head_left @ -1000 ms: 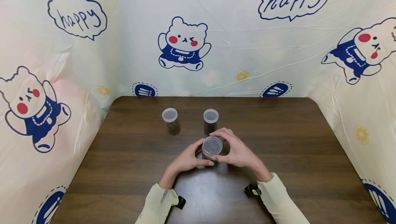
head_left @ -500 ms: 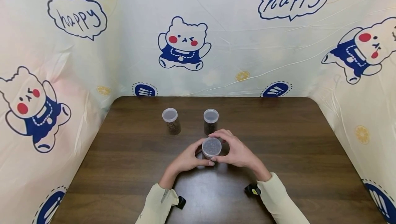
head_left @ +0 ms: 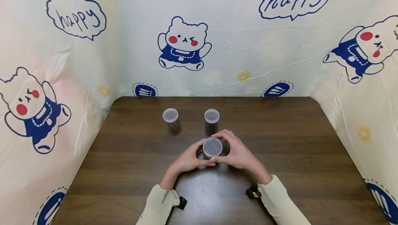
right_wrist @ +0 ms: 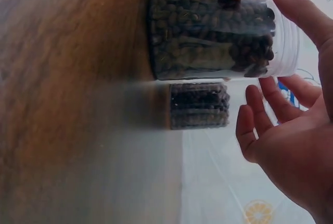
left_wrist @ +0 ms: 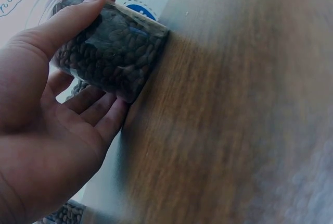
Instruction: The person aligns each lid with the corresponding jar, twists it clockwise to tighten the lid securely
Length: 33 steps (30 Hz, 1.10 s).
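Observation:
A clear jar of dark coffee beans stands upright on the brown table, with a translucent screw lid on top. My left hand grips the jar's body, thumb on the near side and fingers on the far side. In the left wrist view, its thumb lies along the clear wall of the jar. My right hand holds the lid's rim between thumb and fingers. Seen from the right wrist, the remaining fingers are spread beside the jar's top.
Two more lidded jars of dark contents stand behind the hands: the left jar and the right jar, which is close behind my right fingers. The wooden table meets a printed cloth backdrop at its back and sides.
The lid's top has shifted very slightly and its glare has changed, while my right fingers moved a little at its rim. My left hand and the other jars stay put.

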### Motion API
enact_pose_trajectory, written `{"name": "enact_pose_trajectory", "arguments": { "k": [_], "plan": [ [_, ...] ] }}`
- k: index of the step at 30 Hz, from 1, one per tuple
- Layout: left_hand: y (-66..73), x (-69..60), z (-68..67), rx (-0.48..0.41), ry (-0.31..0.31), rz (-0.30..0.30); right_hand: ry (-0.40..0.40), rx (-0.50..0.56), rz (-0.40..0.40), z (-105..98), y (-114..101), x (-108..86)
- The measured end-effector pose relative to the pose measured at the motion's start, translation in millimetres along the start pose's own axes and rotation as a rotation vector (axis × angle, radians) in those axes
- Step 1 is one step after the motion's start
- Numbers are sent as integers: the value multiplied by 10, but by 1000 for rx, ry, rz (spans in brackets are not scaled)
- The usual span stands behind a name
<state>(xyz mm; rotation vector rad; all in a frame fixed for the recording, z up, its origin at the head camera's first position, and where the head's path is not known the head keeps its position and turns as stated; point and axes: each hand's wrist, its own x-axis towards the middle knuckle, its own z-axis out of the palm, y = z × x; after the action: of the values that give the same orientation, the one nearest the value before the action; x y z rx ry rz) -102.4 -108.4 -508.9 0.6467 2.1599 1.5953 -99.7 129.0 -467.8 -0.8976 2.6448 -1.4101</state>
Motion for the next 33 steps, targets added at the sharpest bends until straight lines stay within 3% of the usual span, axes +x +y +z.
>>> {"name": "enact_pose_trajectory", "arguments": {
  "k": [10, 16, 24, 33],
  "plan": [
    [14, -11, -11, 14, -6, -14, 31, -106, -5, 32, -136, -20],
    [7, -12, 3, 12, 8, -23, 37, -84, -8, 31, -92, 8],
    [7, -10, 4, 3, 10, -24, -59, -3, -48, -55, -4, 47],
    [-2, -10, 0, 12, 8, -36, -226, -22, -41, -201, -19, 114]
  ]
}}
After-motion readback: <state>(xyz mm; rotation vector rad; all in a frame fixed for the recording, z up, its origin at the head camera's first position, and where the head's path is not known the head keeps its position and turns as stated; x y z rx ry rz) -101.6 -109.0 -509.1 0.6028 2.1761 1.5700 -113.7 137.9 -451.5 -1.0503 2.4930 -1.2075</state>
